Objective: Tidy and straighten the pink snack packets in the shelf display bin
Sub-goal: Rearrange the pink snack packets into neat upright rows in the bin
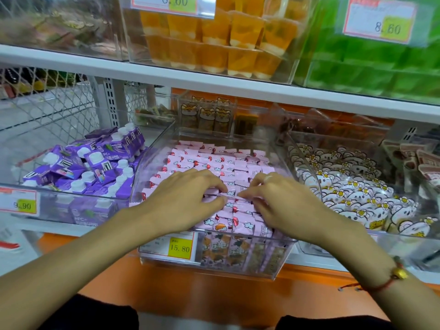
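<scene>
Both hands, left [188, 196] and right [281, 201], are pinched onto pink packets [228, 163] lying crosswise; purple cartons [90, 167] are seen leftward.

Left hand [188, 196], right hand [281, 201] pinch pink packets [214, 160] in clear bin [214, 265].
</scene>
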The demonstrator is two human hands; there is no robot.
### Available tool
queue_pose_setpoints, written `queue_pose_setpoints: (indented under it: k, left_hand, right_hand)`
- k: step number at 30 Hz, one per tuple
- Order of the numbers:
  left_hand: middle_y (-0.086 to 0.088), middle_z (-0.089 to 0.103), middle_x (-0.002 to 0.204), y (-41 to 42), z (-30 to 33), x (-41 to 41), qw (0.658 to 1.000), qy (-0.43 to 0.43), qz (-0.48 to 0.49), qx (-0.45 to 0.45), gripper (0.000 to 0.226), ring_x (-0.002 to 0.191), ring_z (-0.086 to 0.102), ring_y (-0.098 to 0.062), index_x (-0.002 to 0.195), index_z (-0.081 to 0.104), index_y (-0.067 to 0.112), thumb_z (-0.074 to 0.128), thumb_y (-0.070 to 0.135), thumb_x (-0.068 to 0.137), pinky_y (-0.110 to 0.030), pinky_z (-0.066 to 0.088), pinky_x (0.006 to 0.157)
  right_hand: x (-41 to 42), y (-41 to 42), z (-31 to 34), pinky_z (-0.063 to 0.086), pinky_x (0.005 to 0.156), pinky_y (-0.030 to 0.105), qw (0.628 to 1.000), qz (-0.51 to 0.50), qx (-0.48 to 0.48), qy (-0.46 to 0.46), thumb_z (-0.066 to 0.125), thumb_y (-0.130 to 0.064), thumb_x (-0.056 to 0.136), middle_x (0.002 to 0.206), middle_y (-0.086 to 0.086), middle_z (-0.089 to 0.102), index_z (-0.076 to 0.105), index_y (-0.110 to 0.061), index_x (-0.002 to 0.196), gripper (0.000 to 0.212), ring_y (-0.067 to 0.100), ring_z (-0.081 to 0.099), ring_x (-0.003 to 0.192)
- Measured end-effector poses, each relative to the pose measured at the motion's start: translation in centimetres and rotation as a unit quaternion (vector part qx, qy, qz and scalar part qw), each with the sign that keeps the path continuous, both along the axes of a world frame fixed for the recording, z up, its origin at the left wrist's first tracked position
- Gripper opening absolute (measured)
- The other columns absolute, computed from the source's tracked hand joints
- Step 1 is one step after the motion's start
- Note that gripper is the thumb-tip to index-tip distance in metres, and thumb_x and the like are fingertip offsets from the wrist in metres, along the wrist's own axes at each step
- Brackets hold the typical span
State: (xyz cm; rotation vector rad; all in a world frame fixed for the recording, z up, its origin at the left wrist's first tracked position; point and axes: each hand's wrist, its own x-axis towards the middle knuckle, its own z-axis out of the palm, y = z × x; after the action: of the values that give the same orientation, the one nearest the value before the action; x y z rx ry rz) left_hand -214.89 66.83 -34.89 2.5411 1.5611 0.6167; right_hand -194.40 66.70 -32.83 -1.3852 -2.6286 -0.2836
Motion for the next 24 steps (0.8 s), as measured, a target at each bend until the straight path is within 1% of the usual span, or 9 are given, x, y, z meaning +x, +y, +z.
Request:
queue_pose_setpoints:
  k: [2,4,8,10,12,15,18,21,24]
  left_hand:
    - [0.017,0.058,0.119,-0.1,0.0,0.1,1.0,0.002,-0.002,0.013,0.033,0.106,0.05,-0.008,0.117,0.06,0.036,0.046,0.052,0.092,-0.027,0.039,0.082]
    - [0.018,0.056,0.121,-0.3,-0.1,0.3,1.0,0.0,-0.005,0.024,0.038,0.109,0.048,-0.006,0.119,0.059,0.034,0.043,0.055,0.092,-0.026,0.037,0.084]
    - [0.017,0.049,0.135,-0.5,-0.2,0.8,0.999,0.006,-0.024,0.04,0.053,0.122,0.041,-0.004,0.133,0.05,0.032,0.033,0.063,0.092,-0.024,0.032,0.096]
    - [0.017,0.042,0.142,-0.5,-0.4,1.2,0.999,0.033,-0.027,0.033,0.064,0.129,0.035,-0.004,0.139,0.043,0.033,0.025,0.07,0.09,-0.026,0.028,0.103]
    - [0.017,0.037,0.146,-0.3,-0.6,1.4,0.998,0.06,-0.021,0.025,0.069,0.132,0.03,-0.004,0.142,0.037,0.035,0.022,0.073,0.087,-0.028,0.024,0.107]
    - [0.015,0.041,0.144,-0.2,-0.8,1.4,0.997,0.07,-0.016,0.018,0.07,0.13,0.031,-0.004,0.142,0.037,0.034,0.023,0.073,0.086,-0.028,0.025,0.105]
    - [0.014,0.044,0.142,-0.2,-0.7,1.3,0.997,0.07,-0.017,0.014,0.069,0.129,0.034,-0.005,0.14,0.039,0.035,0.024,0.074,0.086,-0.029,0.027,0.104]
    - [0.017,0.043,0.141,-0.2,-0.5,1.3,0.998,0.059,-0.018,0.012,0.065,0.127,0.035,-0.004,0.138,0.038,0.038,0.027,0.074,0.085,-0.027,0.027,0.102]
    - [0.023,0.044,0.134,-0.2,-0.3,1.3,0.998,0.04,-0.032,0.022,0.057,0.119,0.036,0.0,0.131,0.04,0.043,0.031,0.074,0.084,-0.022,0.027,0.093]
  right_hand:
    - [0.2,0.1,0.1,0.039,0.075,0.03,1.0,0.002,-0.015,-0.013,0.038,-0.023,0.098,0.124,-0.004,0.053,0.052,-0.038,0.131,0.039,0.022,0.05,0.112]
    - [0.3,0.2,0.3,0.042,0.074,0.03,0.999,0.002,-0.033,0.006,0.039,-0.025,0.098,0.121,-0.007,0.055,0.053,-0.037,0.13,0.037,0.02,0.052,0.11]
    - [0.5,0.8,1.3,0.049,0.084,0.034,0.991,-0.032,-0.04,0.123,0.05,-0.021,0.094,0.11,-0.01,0.064,0.054,-0.03,0.128,0.035,0.015,0.06,0.098]
    - [0.5,1.9,2.0,0.048,0.082,0.032,0.991,-0.051,-0.017,0.121,0.054,-0.023,0.093,0.106,-0.01,0.064,0.059,-0.029,0.121,0.03,0.015,0.06,0.095]
    - [0.1,2.8,2.3,0.044,0.074,0.029,0.993,-0.068,-0.018,0.093,0.058,-0.032,0.09,0.102,-0.01,0.064,0.064,-0.03,0.113,0.023,0.016,0.059,0.094]
    - [-0.7,3.6,1.6,0.041,0.075,0.029,0.994,-0.08,-0.055,0.045,0.062,-0.042,0.086,0.106,-0.006,0.062,0.066,-0.029,0.108,0.026,0.018,0.056,0.102]
    - [-0.7,3.9,1.1,0.043,0.079,0.031,0.994,-0.077,-0.067,0.043,0.064,-0.044,0.085,0.107,-0.004,0.06,0.067,-0.027,0.106,0.028,0.019,0.054,0.102]
    - [-0.3,3.8,1.0,0.041,0.072,0.028,0.995,-0.054,-0.052,0.069,0.066,-0.044,0.083,0.1,-0.008,0.061,0.069,-0.027,0.1,0.024,0.016,0.055,0.095]
    - [-0.2,3.5,0.5,0.041,0.067,0.028,0.996,-0.034,-0.017,0.081,0.061,-0.044,0.087,0.1,-0.011,0.064,0.07,-0.031,0.099,0.02,0.015,0.058,0.092]
